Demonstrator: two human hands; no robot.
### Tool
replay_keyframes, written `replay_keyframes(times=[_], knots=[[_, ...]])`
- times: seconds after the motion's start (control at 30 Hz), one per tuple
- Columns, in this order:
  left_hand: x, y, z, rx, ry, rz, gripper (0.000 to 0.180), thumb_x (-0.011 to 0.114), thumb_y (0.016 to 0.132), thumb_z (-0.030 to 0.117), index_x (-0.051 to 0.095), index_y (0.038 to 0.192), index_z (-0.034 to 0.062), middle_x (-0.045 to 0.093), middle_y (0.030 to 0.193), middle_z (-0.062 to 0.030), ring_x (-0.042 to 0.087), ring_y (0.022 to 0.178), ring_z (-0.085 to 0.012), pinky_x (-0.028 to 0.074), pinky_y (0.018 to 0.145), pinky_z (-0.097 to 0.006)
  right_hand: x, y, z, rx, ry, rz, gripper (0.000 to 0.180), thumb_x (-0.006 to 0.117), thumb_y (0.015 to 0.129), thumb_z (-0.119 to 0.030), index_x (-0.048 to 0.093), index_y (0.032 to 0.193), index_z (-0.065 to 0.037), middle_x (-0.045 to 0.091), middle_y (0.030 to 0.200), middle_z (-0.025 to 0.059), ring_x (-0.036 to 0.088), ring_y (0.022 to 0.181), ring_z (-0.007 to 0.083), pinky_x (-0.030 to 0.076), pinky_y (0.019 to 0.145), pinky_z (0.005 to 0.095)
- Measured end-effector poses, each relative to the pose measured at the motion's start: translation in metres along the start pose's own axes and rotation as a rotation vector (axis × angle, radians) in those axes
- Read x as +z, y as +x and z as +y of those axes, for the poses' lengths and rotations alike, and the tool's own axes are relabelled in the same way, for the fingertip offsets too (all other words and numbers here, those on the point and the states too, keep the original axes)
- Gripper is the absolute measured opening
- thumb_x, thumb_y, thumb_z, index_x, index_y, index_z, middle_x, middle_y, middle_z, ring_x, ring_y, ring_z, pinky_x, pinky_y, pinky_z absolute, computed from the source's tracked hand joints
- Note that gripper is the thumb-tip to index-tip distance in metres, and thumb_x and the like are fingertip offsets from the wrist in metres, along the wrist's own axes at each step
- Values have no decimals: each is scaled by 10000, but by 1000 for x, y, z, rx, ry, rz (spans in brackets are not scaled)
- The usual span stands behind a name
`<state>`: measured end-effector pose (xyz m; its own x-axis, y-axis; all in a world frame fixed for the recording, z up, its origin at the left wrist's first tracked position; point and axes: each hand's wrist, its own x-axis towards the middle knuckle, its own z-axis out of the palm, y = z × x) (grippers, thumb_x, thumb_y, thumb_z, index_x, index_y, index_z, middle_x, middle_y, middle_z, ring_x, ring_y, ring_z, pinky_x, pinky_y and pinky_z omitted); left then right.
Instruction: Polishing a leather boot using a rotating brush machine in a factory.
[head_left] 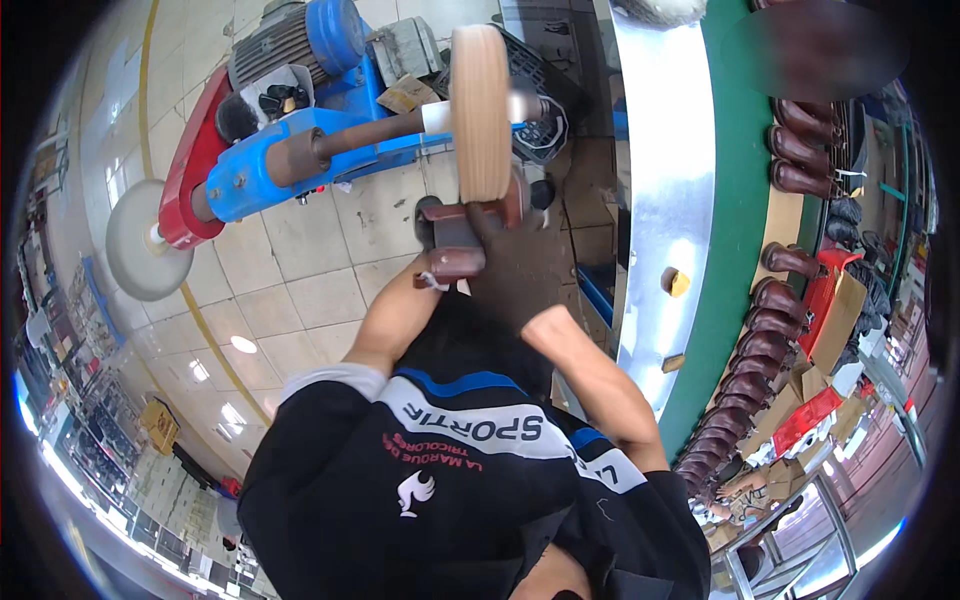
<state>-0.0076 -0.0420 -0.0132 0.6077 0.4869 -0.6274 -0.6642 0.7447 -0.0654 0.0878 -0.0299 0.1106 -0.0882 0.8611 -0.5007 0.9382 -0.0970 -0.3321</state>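
Both hands' fingers clamp a dark brown boot [455, 250]: left hand [432, 232] at one end, right hand [515, 262] at the other, pressing it under the tan buffing wheel [480, 112]. Light, even pressure and slow turning would likely avoid scorching.

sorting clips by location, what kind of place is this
Most likely a shoe factory floor. Both hands press a dark brown boot against the buffing wheel of a blue motor-driven machine, and rows of brown boots line the green conveyor.
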Motion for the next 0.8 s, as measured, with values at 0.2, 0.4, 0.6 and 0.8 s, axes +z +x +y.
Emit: replay_keyframes(times=[0.2, 0.4, 0.6, 0.8], knots=[[-3, 2, -6, -49, -97, -136, 566, 392, 881, 479, 397, 1241, 42, 492, 1199, -116, 499, 1068, -234, 408, 929, -370, 2, -17, 2, -94, -184, 70, 559, 643, 631, -219, 523, 1177, -226, 462, 871, 207, 483, 808, 356, 401, 640, 386], [-11, -2, -9, -81, -167, -257, 565, 385, 895, 459, 359, 1278, 44, 466, 1239, -103, 473, 1110, -220, 390, 953, -359, -45, -85, 1, -189, -10, 68, 692, 715, 590, -368, 473, 1223, -228, 452, 869, 219, 467, 800, 362, 388, 640, 407], [-37, 4, -12, 44, 8, -435, 587, 387, 897, 433, 271, 1334, 59, 380, 1319, -101, 414, 1172, -210, 352, 989, -356, -28, -36, -17, -111, 40, 2, 687, 739, 553, -372, 487, 1181, -254, 462, 902, 237, 494, 827, 382, 417, 662, 420], [-68, 28, -13, 21, -61, -224, 580, 407, 878, 441, 324, 1310, 62, 425, 1273, -125, 438, 1151, -238, 363, 980, -372, 9, 15, -16, 7, -185, 32, 599, 685, 602, -290, 507, 1169, -213, 534, 885, 225, 544, 815, 367, 449, 675, 440]])
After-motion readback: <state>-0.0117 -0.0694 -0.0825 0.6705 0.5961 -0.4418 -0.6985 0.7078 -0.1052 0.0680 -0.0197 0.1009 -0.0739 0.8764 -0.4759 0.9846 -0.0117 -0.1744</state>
